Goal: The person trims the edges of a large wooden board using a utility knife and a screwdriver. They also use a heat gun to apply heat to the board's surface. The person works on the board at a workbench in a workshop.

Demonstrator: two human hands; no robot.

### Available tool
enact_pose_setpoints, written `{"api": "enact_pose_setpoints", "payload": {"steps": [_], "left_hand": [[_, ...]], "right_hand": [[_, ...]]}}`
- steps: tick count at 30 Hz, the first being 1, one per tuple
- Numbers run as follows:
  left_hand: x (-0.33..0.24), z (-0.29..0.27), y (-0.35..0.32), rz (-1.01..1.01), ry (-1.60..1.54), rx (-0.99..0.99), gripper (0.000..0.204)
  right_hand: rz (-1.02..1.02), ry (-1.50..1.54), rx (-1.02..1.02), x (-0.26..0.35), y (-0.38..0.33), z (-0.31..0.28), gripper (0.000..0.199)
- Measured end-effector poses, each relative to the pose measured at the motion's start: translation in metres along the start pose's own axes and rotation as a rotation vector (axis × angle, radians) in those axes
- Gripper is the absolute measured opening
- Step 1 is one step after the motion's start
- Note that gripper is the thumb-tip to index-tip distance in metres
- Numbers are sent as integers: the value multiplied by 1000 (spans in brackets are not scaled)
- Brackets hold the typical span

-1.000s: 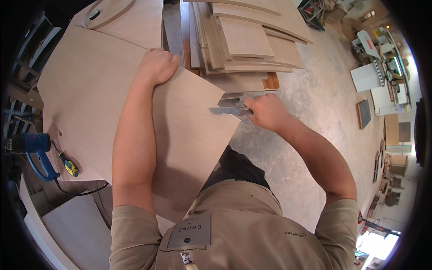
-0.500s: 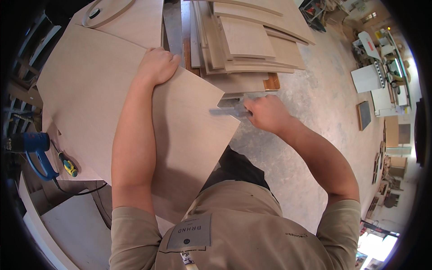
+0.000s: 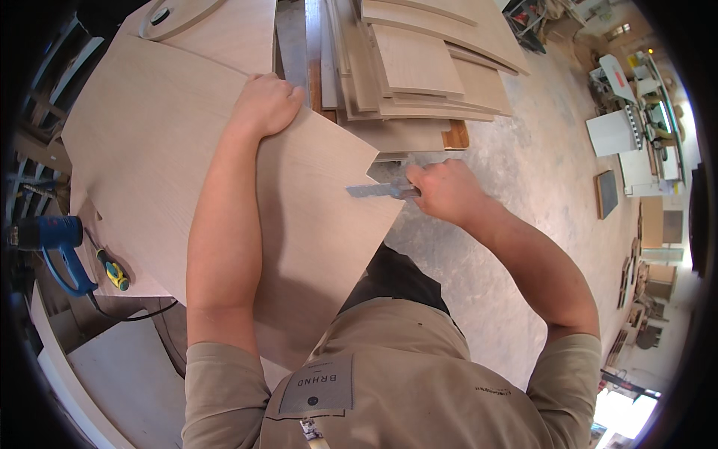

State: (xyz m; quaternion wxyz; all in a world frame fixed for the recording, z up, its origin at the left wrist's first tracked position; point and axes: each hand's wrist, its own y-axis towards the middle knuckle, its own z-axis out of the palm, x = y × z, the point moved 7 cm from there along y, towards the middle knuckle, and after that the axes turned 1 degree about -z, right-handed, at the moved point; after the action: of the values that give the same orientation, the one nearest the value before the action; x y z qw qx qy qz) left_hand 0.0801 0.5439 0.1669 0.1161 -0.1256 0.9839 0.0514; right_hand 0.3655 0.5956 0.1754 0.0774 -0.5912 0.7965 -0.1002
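Observation:
A pale plywood panel [image 3: 321, 198] lies across the work surface, with a notch cut into its right corner. My left hand [image 3: 268, 105] is closed over the panel's far edge, fingers curled down and partly hidden. In my right hand [image 3: 447, 188] is a flat, grey metal file [image 3: 370, 191], gripped at its end. Its blade reaches left over the panel's corner, beside the notch. Whether the blade touches the wood there I cannot tell.
Stacked plywood boards [image 3: 419, 63] stand beyond the panel. At the left are a blue heat gun [image 3: 60, 251] with a cord and a yellow-green screwdriver [image 3: 112, 271]. A curved wooden strip [image 3: 183, 28] lies at the far left. Concrete floor [image 3: 493, 247] shows at the right.
The file, blurred before, now shows sharply, tilted a little differently over the corner. My right hand has barely shifted. My left hand still grips the panel's edge.

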Motion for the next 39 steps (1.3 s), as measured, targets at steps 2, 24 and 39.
{"api": "enact_pose_setpoints", "payload": {"steps": [2, 24, 39], "left_hand": [[1, 0, 0, -12, -5, -10, 46], [2, 2, 2, -53, 10, 20, 49], [-1, 0, 1, -19, 32, 39, 51]], "right_hand": [[25, 9, 20, 1, 0, 1, 19], [10, -58, -86, 0, 5, -3, 14], [115, -49, -147, -8, 19, -12, 19]]}}
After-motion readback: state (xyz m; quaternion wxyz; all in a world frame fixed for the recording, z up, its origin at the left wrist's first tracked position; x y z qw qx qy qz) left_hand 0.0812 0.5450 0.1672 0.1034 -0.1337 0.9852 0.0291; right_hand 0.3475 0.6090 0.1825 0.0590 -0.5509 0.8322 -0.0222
